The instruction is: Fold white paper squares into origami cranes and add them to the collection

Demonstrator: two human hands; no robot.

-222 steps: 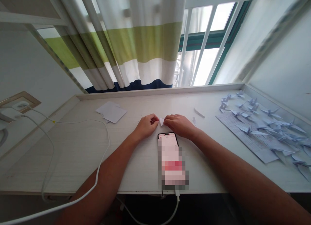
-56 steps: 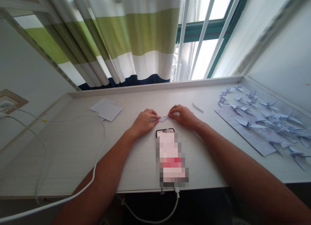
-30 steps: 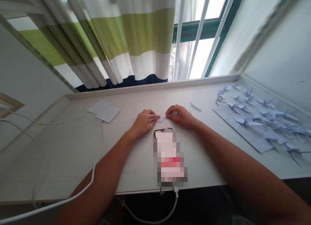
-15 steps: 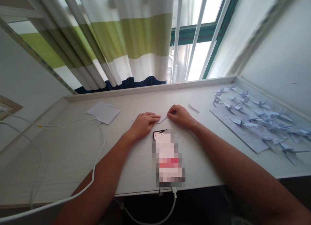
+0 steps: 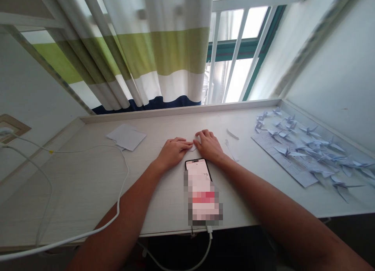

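Both my hands rest on the white desk (image 5: pixel 88 177) over a small folded piece of white paper (image 5: pixel 193 147). My left hand (image 5: pixel 173 151) lies flat with its fingers stretched onto the paper's left end. My right hand (image 5: pixel 207 144) presses down on the paper's right side with its fingers together, and covers most of it. Just in front of the hands lies a phone (image 5: pixel 202 193) with its screen lit, plugged into a white cable.
A stack of white paper squares (image 5: pixel 126 137) lies at the back left. Several folded paper cranes (image 5: pixel 304 150) sit on a printed sheet at the right. Small paper scraps (image 5: pixel 232 134) lie right of my hands. A white charging cable (image 5: pixel 117 200) loops across the left side.
My right hand has slid left and come down over the paper, closing the gap to my left hand. The view has shifted a little.
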